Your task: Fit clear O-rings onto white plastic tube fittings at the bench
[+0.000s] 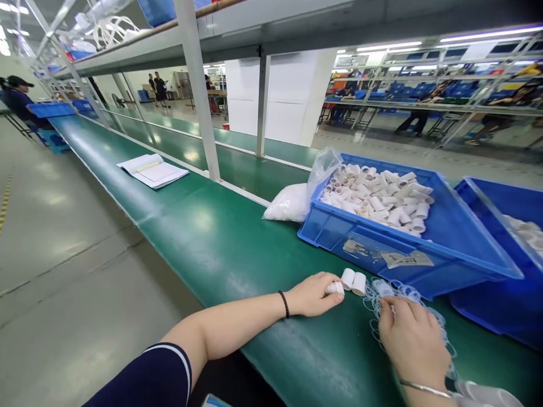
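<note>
My left hand (319,295) is closed around a small white tube piece (335,288) on the green table. Just right of it, two white tube pieces (353,281) stand side by side. My right hand (413,336) is over a loose pile of thin clear rings (441,322), its fingers bent together; whatever they pinch is too small to name. More white tube pieces (487,393) lie by my right wrist, at the bottom edge. Behind the hands, a blue bin (373,251) holds many short white tubes (382,195).
A second blue bin (496,294) stands at the right. A clear bag of white pieces (291,202) leans by the first bin. An open notebook (153,170) lies further left on the green table (203,249). A metal post (199,96) carries an overhead shelf. A person (19,99) sits far left.
</note>
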Demonstrator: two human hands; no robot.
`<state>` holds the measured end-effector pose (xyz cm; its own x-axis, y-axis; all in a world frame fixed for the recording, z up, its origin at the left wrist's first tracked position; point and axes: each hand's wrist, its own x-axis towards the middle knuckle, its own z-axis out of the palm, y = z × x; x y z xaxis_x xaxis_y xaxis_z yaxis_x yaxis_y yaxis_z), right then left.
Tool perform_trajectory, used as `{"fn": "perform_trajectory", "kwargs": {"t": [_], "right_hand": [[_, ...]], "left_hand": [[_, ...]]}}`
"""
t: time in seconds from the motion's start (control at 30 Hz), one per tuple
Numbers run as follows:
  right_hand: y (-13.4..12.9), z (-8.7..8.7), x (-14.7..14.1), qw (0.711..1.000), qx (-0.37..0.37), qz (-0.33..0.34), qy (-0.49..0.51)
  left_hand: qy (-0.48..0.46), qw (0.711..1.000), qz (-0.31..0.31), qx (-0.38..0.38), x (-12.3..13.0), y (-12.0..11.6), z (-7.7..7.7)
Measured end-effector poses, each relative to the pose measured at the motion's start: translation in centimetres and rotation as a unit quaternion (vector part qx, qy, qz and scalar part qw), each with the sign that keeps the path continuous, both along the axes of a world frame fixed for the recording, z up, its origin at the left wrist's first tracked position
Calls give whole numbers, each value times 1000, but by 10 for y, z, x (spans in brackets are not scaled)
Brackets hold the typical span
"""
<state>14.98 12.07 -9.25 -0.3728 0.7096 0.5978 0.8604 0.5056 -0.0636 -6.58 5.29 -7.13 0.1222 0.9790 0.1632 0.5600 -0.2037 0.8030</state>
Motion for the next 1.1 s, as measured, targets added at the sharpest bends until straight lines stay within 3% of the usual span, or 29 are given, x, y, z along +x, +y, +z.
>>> {"fn": "perform_trajectory", "kwargs": {"t": [0.07, 0.2, 0.33, 0.47, 0.6, 0.7, 0.77, 0.87, 0.93, 1.0, 1.07, 1.1], "right_hand": [[-13, 9, -8, 997, -60, -2, 49], [-33, 18, -26, 965, -182, 78, 171], [-37, 13, -43, 958, -202, 107, 176], [-42, 11, -42, 967, -158, 105, 170], [-42, 20, 10, 979, -68, 31, 188], [-36, 34, 72, 977, 90, -88, 170], [-28, 47, 111, 980, 80, -88, 162], [-13, 67, 153, 987, -66, 7, 149], [-7, 78, 162, 952, -242, 101, 161], [-8, 80, 143, 884, -396, 152, 196], [-17, 71, 96, 843, -458, 141, 243], [-23, 63, 65, 839, -447, 131, 281]], "left_hand": [[-26, 999, -13, -13, 2, -4, -2], [-44, 999, 13, -16, 7, -6, -10], [-43, 999, -25, -3, 8, 1, -16], [-18, 999, -47, -2, 9, 0, -14], [29, 995, -99, 6, 8, -1, -11], [11, 991, -131, 37, 4, -1, -11], [-53, 989, -130, 54, 3, -1, -13], [-182, 977, -97, 43, 9, -2, -16], [-271, 960, -74, -3, 15, -3, -18], [-364, 927, -56, -70, 22, -3, -19], [-450, 882, -45, -129, 26, -2, -19], [-484, 861, -44, -149, 27, -2, -19]]}}
